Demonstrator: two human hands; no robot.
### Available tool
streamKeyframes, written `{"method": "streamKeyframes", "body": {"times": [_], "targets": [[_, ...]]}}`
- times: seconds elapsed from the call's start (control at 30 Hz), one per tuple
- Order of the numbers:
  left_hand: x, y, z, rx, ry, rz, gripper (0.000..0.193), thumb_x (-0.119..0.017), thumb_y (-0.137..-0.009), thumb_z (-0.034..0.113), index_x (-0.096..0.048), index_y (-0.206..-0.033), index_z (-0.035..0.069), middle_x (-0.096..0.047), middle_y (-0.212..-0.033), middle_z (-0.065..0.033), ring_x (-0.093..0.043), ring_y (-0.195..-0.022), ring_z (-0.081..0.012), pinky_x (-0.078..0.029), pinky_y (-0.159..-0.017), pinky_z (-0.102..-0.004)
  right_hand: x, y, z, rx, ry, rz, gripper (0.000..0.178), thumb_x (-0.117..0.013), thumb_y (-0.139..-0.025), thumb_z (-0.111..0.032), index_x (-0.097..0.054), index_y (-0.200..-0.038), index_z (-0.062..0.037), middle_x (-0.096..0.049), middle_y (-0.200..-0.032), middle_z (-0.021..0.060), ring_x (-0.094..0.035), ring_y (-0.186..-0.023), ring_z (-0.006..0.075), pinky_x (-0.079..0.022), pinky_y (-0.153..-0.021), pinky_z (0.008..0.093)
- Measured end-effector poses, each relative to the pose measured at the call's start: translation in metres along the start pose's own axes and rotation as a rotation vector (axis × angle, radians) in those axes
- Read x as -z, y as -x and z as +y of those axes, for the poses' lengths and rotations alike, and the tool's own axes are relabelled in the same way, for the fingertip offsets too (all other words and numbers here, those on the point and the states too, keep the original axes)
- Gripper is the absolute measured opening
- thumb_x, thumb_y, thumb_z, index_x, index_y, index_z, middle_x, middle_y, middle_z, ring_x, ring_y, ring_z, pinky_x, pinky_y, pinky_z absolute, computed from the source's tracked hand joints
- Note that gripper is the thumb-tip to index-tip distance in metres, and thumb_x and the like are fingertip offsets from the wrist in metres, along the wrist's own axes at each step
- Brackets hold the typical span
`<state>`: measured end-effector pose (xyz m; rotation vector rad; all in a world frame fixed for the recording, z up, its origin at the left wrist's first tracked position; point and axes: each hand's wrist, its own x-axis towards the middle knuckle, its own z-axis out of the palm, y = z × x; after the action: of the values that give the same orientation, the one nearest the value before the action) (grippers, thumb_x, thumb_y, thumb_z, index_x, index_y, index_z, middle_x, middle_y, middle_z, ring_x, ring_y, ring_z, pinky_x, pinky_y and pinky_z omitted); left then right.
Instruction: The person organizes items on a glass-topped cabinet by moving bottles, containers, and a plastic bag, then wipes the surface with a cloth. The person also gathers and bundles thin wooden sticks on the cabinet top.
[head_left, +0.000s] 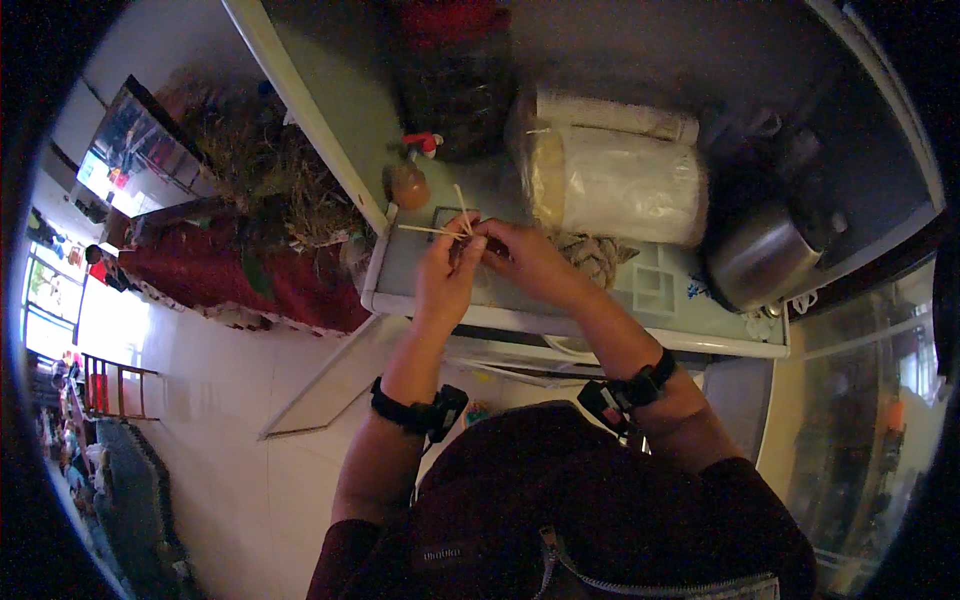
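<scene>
My left hand (447, 272) and my right hand (528, 258) meet over the front of a pale work table (600, 322). Together they pinch thin pale strips (432, 231) that stick out to the left and upward from the fingers. A small dark woven piece sits between the fingertips, mostly hidden. A dark square frame (447, 214) lies on the table just behind the hands. Each wrist wears a black band with a small device.
A clear bag with a large white roll (620, 185) lies behind the right hand. A braided coil (594, 256) rests beside it. A metal pot (755, 262) stands at the right. A small brown bottle (409, 183) stands at the left edge. A red cloth (240, 275) covers a low surface at left.
</scene>
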<state>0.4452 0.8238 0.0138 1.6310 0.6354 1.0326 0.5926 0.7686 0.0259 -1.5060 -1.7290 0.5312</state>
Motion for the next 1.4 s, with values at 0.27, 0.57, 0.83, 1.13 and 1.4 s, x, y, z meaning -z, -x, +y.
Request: {"method": "streamKeyframes", "body": {"times": [0.27, 0.57, 0.83, 1.13, 1.4], "targets": [[-0.011, 0.002, -0.024, 0.07, -0.11, 0.056, 0.029, -0.057, -0.099, 0.019, -0.059, -0.124, 0.004, -0.066, -0.101, -0.0044, -0.057, -0.085, -0.0096, -0.047, -0.078, -0.0249, -0.026, -0.002, 0.032, 0.055, 0.172, 0.028, 0.025, -0.066, -0.083, -0.008, -0.06, -0.106, -0.0027, -0.065, -0.09, 0.0198, -0.065, -0.081, 0.0379, -0.052, -0.071, 0.041], [-0.015, -0.006, -0.028, 0.216, 0.245, 0.155, 0.028, -0.041, -0.106, 0.022, -0.059, -0.113, 0.003, -0.066, -0.116, -0.0068, -0.058, -0.096, -0.0124, -0.046, -0.078, -0.0264, -0.032, 0.011, 0.026, 0.092, 0.195, 0.112, 0.03, -0.059, -0.089, -0.016, -0.06, -0.118, -0.0086, -0.066, -0.103, 0.0211, -0.065, -0.081, 0.0407, -0.053, -0.073, 0.0483], [-0.009, -0.001, -0.039, 0.162, 0.194, 0.171, 0.031, -0.038, -0.106, 0.025, -0.055, -0.111, -0.001, -0.066, -0.118, -0.0099, -0.058, -0.107, -0.0179, -0.048, -0.086, -0.0315, -0.022, 0.015, 0.011, -0.008, 0.192, 0.161, 0.014, -0.066, -0.087, -0.017, -0.069, -0.096, -0.0066, -0.067, -0.087, 0.0169, -0.064, -0.073, 0.0343, -0.05, -0.066, 0.0406], [0.009, -0.016, -0.02, -0.029, -0.352, 0.074, 0.024, -0.04, -0.104, 0.019, -0.055, -0.111, 0.001, -0.068, -0.1, -0.0113, -0.064, -0.089, -0.0227, -0.049, -0.079, -0.0337, 0.008, -0.021, -0.005, -0.001, 0.24, 0.183, 0.021, -0.068, -0.089, -0.027, -0.069, -0.09, -0.0057, -0.066, -0.073, 0.0139, -0.063, -0.061, 0.0265, -0.048, -0.058, 0.0362], [0.016, -0.025, -0.016, 0.191, 0.135, 0.215, 0.021, -0.046, -0.101, 0.016, -0.054, -0.112, 0.0, -0.06, -0.091, -0.0083, -0.052, -0.073, -0.0179, -0.043, -0.067, -0.0307, 0.005, -0.023, -0.01, 0.056, -0.033, 0.288, 0.022, -0.07, -0.088, -0.024, -0.069, -0.102, -0.0084, -0.07, -0.086, 0.0125, -0.066, -0.07, 0.0243, -0.051, -0.065, 0.034]]}}
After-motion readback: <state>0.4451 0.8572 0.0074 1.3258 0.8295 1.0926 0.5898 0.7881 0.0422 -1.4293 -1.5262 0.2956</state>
